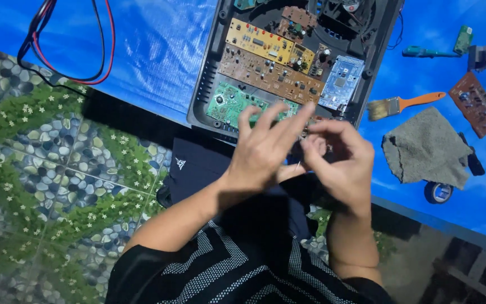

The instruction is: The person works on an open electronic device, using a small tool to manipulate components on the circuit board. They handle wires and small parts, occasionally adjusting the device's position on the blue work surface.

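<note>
Two hands meet below the open casing [215, 67]: left hand [262, 152] fingers spread open, right hand [341, 160] fingers pinched at nine o'clock, contents unclear.

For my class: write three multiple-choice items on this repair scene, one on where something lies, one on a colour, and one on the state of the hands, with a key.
1. Where does the paintbrush lie?
A. On the blue sheet, to the right of the open case
B. Inside the open case
C. On the pebble-patterned floor

2. What colour is the paintbrush's handle?
A. Green
B. Orange
C. White

3. How are the left hand and the right hand placed?
A. Far apart, flat on the floor
B. One holds the grey cloth
C. Close together in front of the case, fingers meeting

Key:
1 A, the brush rests on the sheet just above the cloth.
2 B, the handle is plainly orange.
3 C, the two hands meet near the green board; whether they pinch something is too blurred to tell.
</note>
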